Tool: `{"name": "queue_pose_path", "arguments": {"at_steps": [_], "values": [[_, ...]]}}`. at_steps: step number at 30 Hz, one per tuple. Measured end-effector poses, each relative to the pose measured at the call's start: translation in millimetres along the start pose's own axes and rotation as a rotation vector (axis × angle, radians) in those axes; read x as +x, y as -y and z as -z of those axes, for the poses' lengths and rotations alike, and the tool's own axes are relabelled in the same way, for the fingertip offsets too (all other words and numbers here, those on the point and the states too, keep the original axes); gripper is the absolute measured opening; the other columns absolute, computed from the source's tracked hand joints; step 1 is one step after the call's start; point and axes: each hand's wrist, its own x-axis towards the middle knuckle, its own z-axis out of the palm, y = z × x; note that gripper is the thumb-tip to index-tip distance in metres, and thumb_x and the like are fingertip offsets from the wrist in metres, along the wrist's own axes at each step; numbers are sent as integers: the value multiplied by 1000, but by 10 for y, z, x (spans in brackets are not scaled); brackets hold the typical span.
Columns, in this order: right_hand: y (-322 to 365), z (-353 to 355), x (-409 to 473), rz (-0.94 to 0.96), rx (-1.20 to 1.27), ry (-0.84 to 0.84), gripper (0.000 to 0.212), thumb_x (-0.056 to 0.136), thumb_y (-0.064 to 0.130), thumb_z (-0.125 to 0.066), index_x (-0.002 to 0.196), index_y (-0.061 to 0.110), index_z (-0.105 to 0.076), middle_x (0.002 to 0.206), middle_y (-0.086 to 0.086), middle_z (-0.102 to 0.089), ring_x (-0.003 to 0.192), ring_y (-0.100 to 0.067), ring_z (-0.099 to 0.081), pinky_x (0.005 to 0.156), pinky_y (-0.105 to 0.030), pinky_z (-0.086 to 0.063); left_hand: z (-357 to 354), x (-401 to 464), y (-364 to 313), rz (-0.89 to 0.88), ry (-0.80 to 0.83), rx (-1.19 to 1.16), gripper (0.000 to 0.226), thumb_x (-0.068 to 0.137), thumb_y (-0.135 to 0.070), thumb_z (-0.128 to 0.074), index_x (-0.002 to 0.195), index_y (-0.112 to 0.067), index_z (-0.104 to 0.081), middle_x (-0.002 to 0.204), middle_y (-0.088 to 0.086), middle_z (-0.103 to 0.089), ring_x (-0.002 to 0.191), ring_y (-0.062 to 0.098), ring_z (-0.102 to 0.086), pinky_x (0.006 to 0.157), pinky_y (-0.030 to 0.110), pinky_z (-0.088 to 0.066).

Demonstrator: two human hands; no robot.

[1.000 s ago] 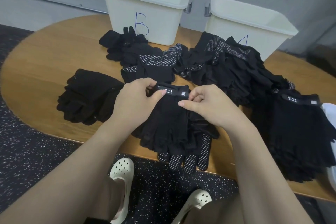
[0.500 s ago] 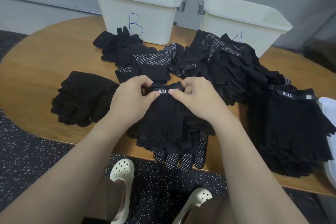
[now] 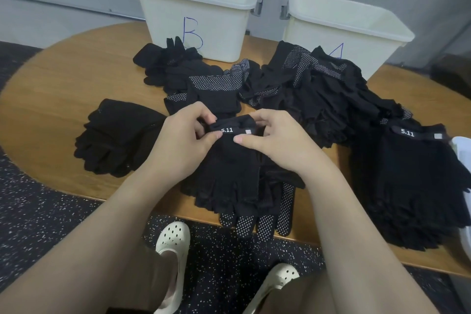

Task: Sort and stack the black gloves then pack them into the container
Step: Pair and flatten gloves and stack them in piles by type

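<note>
The gloves (image 3: 229,166) are black knitted cloth, matt, some with small white rubbery dots. The table (image 3: 56,89) is wood with a smooth, slightly shiny top. The two bins (image 3: 163,20) are smooth cream plastic. The floor (image 3: 38,211) looks rough and speckled.

White object (image 3: 462,150): cut off by right edge, kind unclear. Right-hand glove stack (image 3: 418,186): partly out of frame. Bin A (image 3: 356,33): letter half hidden behind loose glove heap (image 3: 318,89). Bin interiors: not visible.
</note>
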Motion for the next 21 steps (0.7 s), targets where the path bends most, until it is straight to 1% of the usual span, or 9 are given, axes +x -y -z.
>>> {"name": "queue_pose_path", "arguments": {"at_steps": [2, 4, 6, 9, 11, 13, 17, 19, 21], "values": [[-11, 0, 3, -11, 13, 17, 29, 81, 45, -83, 100, 24, -75, 96, 4, -76, 74, 2, -67, 76, -37, -57, 8, -17, -1, -34, -7, -11, 35, 86, -20, -80, 81, -36, -50, 97, 2, -71, 75, 12, -61, 74, 30, -51], [-7, -5, 1, -21, 23, 21, 48, 71, 59, -80, 98, 19, -75, 95, -1, -76, 89, -17, -73, 90, -51, -58, 22, -32, -5, -56, -14, -38, 35, 86, -17, -80, 81, -35, -51, 99, -2, -69, 75, 11, -60, 71, 22, -46], [-23, -16, -1, -10, 35, 16, 59, 65, 65, -76, 98, 16, -73, 95, -3, -76, 90, -24, -72, 91, -54, -57, 38, -47, -14, -80, -16, -64, 35, 86, -12, -80, 82, -34, -52, 103, -7, -68, 75, 10, -59, 70, 13, -42], [-48, -26, 5, 16, 59, 11, 42, 73, 52, -83, 96, 18, -74, 90, -2, -74, 84, -25, -70, 88, -55, -57, 51, -63, -19, -109, -8, -97, 29, 86, -5, -78, 86, -24, -56, 108, -10, -68, 76, 10, -59, 70, 8, -40], [-53, -24, 3, 19, 68, 5, 28, 78, 40, -87, 93, 20, -75, 88, -3, -73, 76, -17, -66, 87, -51, -58, 59, -66, -20, -106, 1, -119, 24, 87, -4, -77, 87, -19, -59, 110, -11, -68, 78, 10, -60, 70, 9, -41], [-42, -22, -7, 19, 67, 11, 23, 79, 38, -88, 93, 24, -75, 87, -1, -73, 76, -12, -66, 87, -48, -57, 72, -68, -32, -91, 17, -145, 22, 88, -5, -77, 88, -18, -60, 111, -12, -69, 81, 11, -62, 71, 12, -44], [-54, -26, -1, 29, 53, 5, 20, 80, 37, -87, 92, 26, -75, 86, 1, -73, 81, -21, -69, 87, -52, -58, 87, -69, -48, -62, 28, -174, 21, 87, -9, -78, 90, -20, -61, 115, -14, -69, 83, 13, -66, 73, 27, -51], [-68, -26, 2, 45, 58, -6, 19, 80, 34, -87, 94, 26, -76, 89, 1, -75, 84, -21, -72, 85, -52, -59, 86, -65, -34, -23, 32, -199, 28, 83, -22, -84, 101, -22, -62, 117, -14, -68, 80, 10, -67, 74, 24, -48], [-73, -25, -6, 62, 55, -24, 17, 81, 31, -87, 93, 27, -76, 89, -1, -74, 84, -23, -72, 83, -52, -59, 87, -62, -31, 37, 47, -228, 54, 74, -47, -87, 117, -26, -61, 116, -14, -68, 80, 9, -67, 75, 23, -51]]}}
